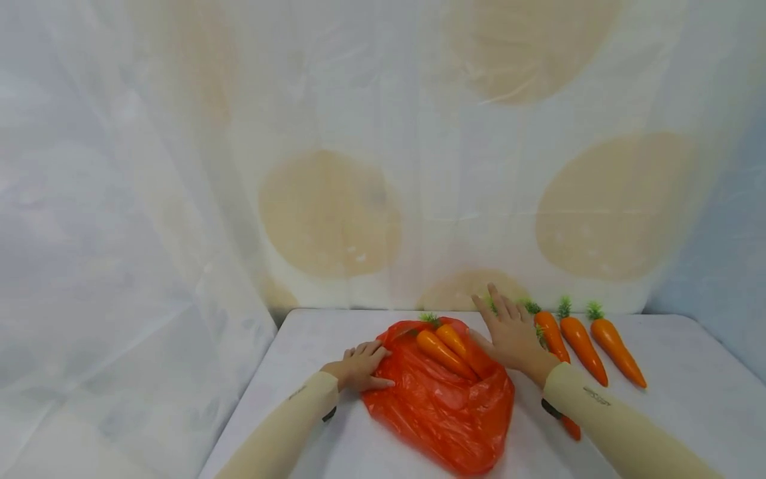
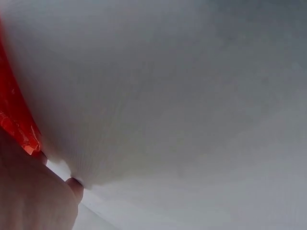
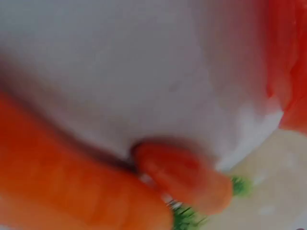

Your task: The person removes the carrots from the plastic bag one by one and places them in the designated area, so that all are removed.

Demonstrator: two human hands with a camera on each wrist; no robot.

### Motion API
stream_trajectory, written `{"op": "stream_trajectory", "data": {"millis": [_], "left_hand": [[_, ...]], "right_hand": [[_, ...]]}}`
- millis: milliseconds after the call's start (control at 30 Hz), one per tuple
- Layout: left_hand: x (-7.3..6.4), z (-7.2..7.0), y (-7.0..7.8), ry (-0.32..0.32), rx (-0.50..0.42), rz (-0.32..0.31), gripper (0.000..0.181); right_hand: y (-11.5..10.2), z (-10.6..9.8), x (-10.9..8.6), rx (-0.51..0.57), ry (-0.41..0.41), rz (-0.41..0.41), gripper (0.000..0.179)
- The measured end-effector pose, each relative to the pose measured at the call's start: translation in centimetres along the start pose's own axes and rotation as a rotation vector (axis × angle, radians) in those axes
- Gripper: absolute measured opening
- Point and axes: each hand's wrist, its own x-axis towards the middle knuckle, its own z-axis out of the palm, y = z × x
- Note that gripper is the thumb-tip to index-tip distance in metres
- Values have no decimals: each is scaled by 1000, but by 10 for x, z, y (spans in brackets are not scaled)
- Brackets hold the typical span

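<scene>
A red plastic bag [image 1: 443, 412] lies on the table with its mouth spread. Two orange carrots [image 1: 444, 354] rest in the mouth, and a green top pokes out at its far rim. My left hand [image 1: 361, 368] rests on the bag's left edge, thumb apart from the fingers; in the left wrist view part of this hand [image 2: 36, 191] shows beside the red plastic [image 2: 14, 110]. My right hand [image 1: 513, 338] is over the bag's right edge with its fingers spread and nothing gripped. It is not visible in the right wrist view, where blurred carrots [image 3: 72, 177] lie near the bag.
Several more carrots [image 1: 584, 349] with green tops lie on the table to the right of the bag. One carrot's tip [image 1: 571, 428] shows beyond the right sleeve. The white table [image 1: 287, 339] ends at a spotted curtain [image 1: 467, 199] at the back.
</scene>
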Motion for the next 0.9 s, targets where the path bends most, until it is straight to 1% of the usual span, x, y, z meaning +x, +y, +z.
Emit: {"op": "stream_trajectory", "data": {"millis": [200, 333, 467, 600, 700, 900], "left_hand": [[1, 1, -1, -1, 7, -13, 71], [-3, 2, -2, -4, 3, -21, 71], [-3, 1, -1, -6, 12, -12, 72], [1, -1, 0, 0, 21, 1, 70], [1, -3, 1, 1, 8, -3, 70], [-1, -4, 3, -2, 10, -1, 72]], "right_hand": [[-21, 15, 7, 3, -37, -18, 76], [-34, 30, 7, 24, -75, -6, 77], [-41, 41, 5, 36, -99, 2, 77], [-45, 42, 4, 52, -85, 20, 77], [-48, 42, 7, 57, -98, 26, 77], [-54, 47, 9, 61, -168, 2, 79]]}}
